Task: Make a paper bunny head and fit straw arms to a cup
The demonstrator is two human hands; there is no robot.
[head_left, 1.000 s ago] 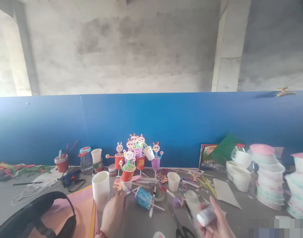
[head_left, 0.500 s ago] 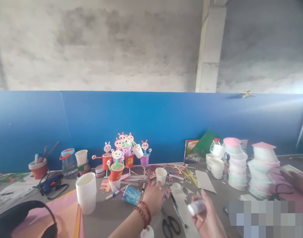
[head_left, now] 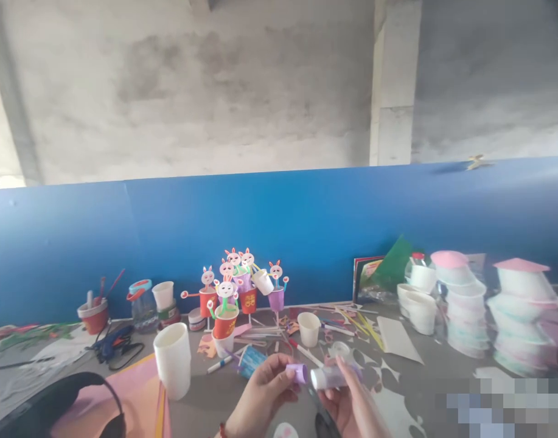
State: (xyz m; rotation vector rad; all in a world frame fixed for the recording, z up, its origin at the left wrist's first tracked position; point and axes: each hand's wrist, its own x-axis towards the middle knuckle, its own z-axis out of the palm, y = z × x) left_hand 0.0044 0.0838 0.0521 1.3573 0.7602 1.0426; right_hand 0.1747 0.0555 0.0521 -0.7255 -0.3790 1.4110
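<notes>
Between the thumb and fingers of my left hand (head_left: 265,389) is a small purple cap (head_left: 299,373). My right hand (head_left: 352,404) grips a white glue stick (head_left: 325,378), its bare end pointing at the cap with a narrow gap between them. Black scissors (head_left: 325,420) lie beneath, partly covered by my hands. A blue-painted paper cup (head_left: 251,362) lies on its side just beyond my left hand. Farther back, a plain white paper cup (head_left: 309,329) stands upright. A round white paper piece (head_left: 286,431) shows at the bottom edge.
Rabbit-faced cup figures (head_left: 226,310) stand behind. Stacked white cups (head_left: 173,360) and black headphones (head_left: 55,404) sit left, by pink and orange paper (head_left: 137,389). Cut paper scraps (head_left: 392,401) lie right, before cup towers (head_left: 465,310). A blue partition (head_left: 279,225) closes off the back.
My left hand has come back from the table near the white cup and now holds the purple cap. The glue stick in my right hand has moved left, toward it. The view has shifted slightly.
</notes>
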